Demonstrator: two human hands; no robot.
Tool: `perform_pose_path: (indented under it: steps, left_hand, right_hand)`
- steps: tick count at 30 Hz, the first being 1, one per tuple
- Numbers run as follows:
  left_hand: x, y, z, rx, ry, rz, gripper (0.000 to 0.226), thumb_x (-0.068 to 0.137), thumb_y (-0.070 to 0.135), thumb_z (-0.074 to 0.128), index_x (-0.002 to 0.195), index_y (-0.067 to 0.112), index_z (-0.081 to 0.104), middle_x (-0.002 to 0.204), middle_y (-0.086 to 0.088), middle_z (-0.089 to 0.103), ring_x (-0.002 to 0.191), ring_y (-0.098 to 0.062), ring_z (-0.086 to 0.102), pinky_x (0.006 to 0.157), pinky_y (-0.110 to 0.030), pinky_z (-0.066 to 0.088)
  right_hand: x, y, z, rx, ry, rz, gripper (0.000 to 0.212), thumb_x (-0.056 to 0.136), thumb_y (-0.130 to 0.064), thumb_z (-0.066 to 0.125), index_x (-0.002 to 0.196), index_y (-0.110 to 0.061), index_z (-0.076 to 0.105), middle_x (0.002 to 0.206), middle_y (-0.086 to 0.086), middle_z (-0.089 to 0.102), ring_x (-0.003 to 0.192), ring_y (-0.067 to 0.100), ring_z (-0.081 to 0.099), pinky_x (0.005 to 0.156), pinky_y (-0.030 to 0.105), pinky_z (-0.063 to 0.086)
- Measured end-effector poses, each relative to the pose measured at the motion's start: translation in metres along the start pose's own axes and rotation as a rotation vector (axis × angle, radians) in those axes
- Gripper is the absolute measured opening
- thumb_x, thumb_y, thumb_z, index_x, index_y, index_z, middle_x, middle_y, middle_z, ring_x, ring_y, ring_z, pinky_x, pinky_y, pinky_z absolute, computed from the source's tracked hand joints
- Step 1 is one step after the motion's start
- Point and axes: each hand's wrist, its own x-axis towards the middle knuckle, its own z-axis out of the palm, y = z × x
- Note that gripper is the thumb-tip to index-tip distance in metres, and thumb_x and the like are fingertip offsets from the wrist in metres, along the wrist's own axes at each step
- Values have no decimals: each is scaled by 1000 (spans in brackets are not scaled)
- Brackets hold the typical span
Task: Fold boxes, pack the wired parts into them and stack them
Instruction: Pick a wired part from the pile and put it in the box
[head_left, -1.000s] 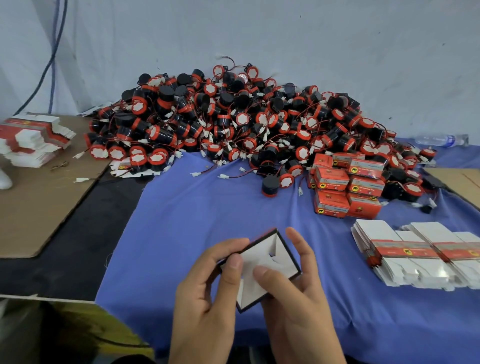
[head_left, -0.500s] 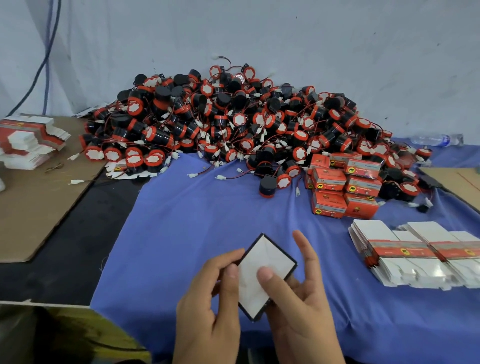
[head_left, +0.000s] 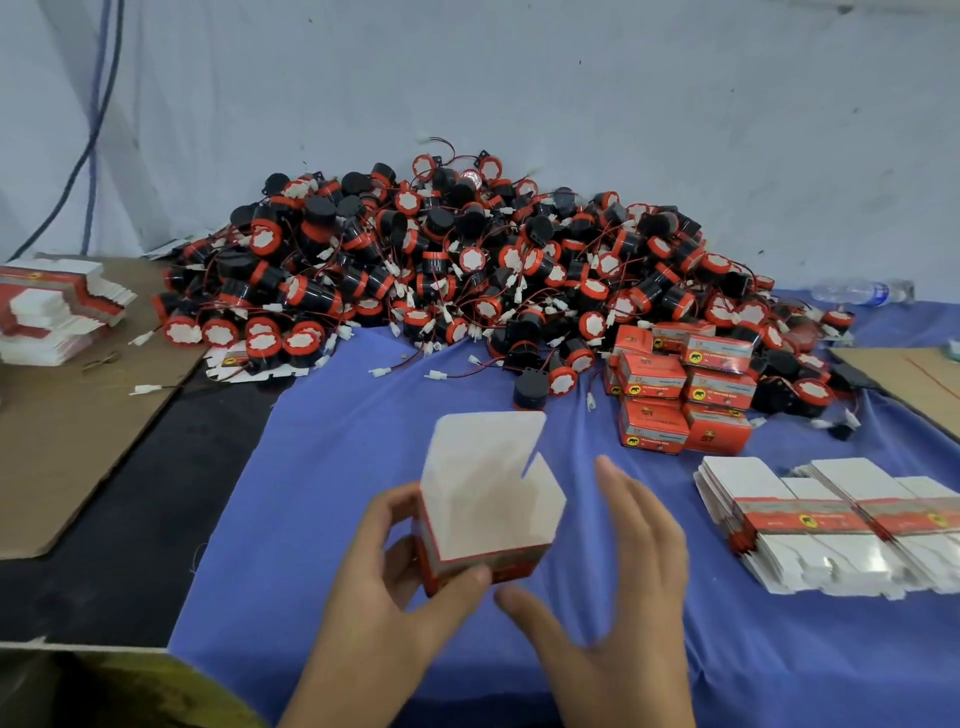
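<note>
Gripped by the left hand (head_left: 374, 597) round its red lower body: one box (head_left: 488, 499), above the blue cloth (head_left: 337, 467), long axis upright, open mouth and lid flap pointing up. Right hand (head_left: 634, 597) spread just beside, holding nothing. Beyond: about seven closed boxes (head_left: 675, 395), two bundles of flat blanks (head_left: 831, 525), wired parts (head_left: 467, 270) heaped past counting.

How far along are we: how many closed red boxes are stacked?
7 closed boxes by the parts pile: three behind, two mid, two front; others may be hidden.
</note>
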Motion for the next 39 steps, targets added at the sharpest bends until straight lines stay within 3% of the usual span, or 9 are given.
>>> perform_pose_path:
  steps: [3, 7, 12, 16, 21, 26, 29, 32, 39]
  left_hand:
    - [13, -19, -8, 112, -57, -1, 61, 65, 36, 89, 116, 50, 59, 123, 19, 66, 116, -10, 65, 91, -23, 55]
    - [22, -70, -12, 838, -145, -61, 60, 85, 58, 68, 136, 61, 35, 147, 39, 19, 139, 12, -8, 120, -29, 15]
    - [21, -104, -16, 975, -109, -194, 82, 75, 86, 34, 150, 60, 12, 167, 13, 6, 153, -16, -9, 123, -34, 7]
    - [21, -100, -14, 1023, -106, -190, 82, 84, 78, 44, 152, 55, 4, 166, 18, 1, 145, -5, -19, 123, -31, 3]
    - [28, -79, -30, 639, -207, -365, 132, 50, 61, 90, 151, 47, 6, 154, 31, 9, 148, 4, 5, 121, -26, 24]
    - [66, -69, -60, 40, 47, -336, 53, 86, -7, 69, 128, 23, 61, 120, 10, 72, 113, 4, 64, 90, -16, 53]
    - [109, -65, -46, -90, 61, -335, 38, 94, -4, 60, 125, 17, 66, 118, 2, 74, 112, -13, 69, 98, -30, 54]
    - [162, -69, -17, -212, -12, -413, 34, 91, -2, 65, 123, 12, 68, 114, -5, 75, 107, -22, 72, 78, -22, 60]
    - [284, -97, 62, 131, -164, -471, 21, 106, 20, 48, 125, 14, 54, 120, -8, 67, 101, -18, 66, 88, -31, 57]
  right_hand:
    - [-2, 24, 17, 374, -127, 266, 74, 78, -5, 84, 138, -37, 54, 129, -15, 65, 121, 5, 62, 99, 26, 53]
    - [-17, 57, 43, 142, -204, 355, 55, 86, 3, 72, 119, -39, 62, 111, -21, 71, 107, 0, 66, 91, 19, 52]
    - [-30, 72, 53, 37, -195, 376, 51, 85, -6, 75, 115, -46, 62, 111, -24, 69, 104, -4, 66, 86, 9, 47]
    - [-25, 68, 49, 87, -202, 387, 52, 83, -3, 76, 114, -44, 64, 109, -25, 71, 103, -6, 66, 84, 5, 46]
    - [-24, 80, 40, 172, -197, 484, 73, 70, 17, 56, 123, -32, 66, 120, -17, 71, 114, -5, 63, 98, 16, 48]
    - [22, 107, 40, 551, -19, 710, 69, 79, 41, 30, 120, -3, 62, 112, 10, 72, 92, 6, 74, 81, 14, 55]
    - [71, 121, 56, 516, 14, 769, 51, 92, 23, 45, 123, -13, 64, 118, 3, 71, 99, 7, 70, 79, 15, 56]
    - [121, 135, 85, 400, -12, 804, 43, 94, 2, 55, 131, -22, 61, 121, -9, 67, 84, -8, 68, 68, 15, 54]
    - [190, 171, 148, 15, -78, 592, 43, 86, -10, 61, 125, -28, 56, 117, 1, 63, 96, 19, 63, 77, 35, 52]
